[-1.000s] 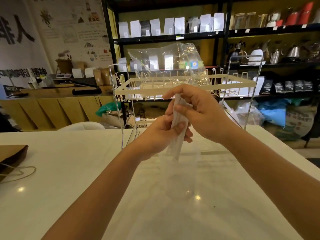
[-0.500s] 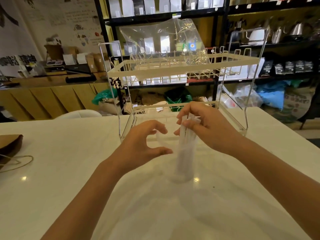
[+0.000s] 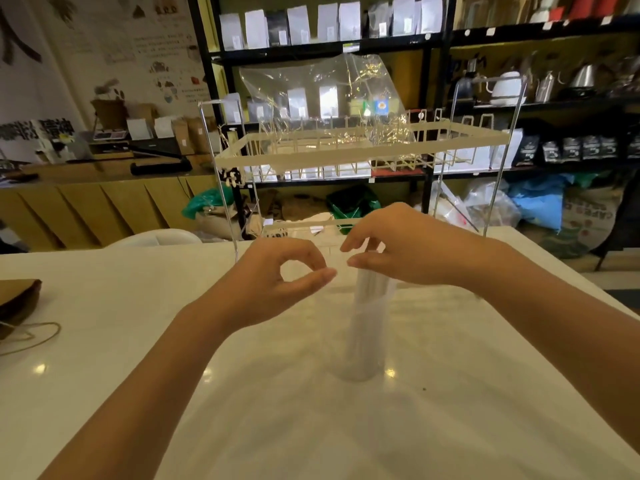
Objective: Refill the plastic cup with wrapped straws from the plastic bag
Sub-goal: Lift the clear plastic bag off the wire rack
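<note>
Head view: wrapped straws (image 3: pixel 372 292) steadied in plastic cup (image 3: pixel 360 344).
Right hand (image 3: pixel 408 251) loosely pinches them; left hand (image 3: pixel 277 275) curled empty; tops should be released gently.

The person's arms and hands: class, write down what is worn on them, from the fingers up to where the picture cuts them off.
Nothing is worn that shows. The left hand and the right hand are bare, with no gloves and no rings to be seen. Both wrists carry no watch or band. Both forearms are uncovered down to the bottom edge of the picture, with no sleeve in view. The nails look short and unpainted, though the picture is somewhat blurred.
</note>
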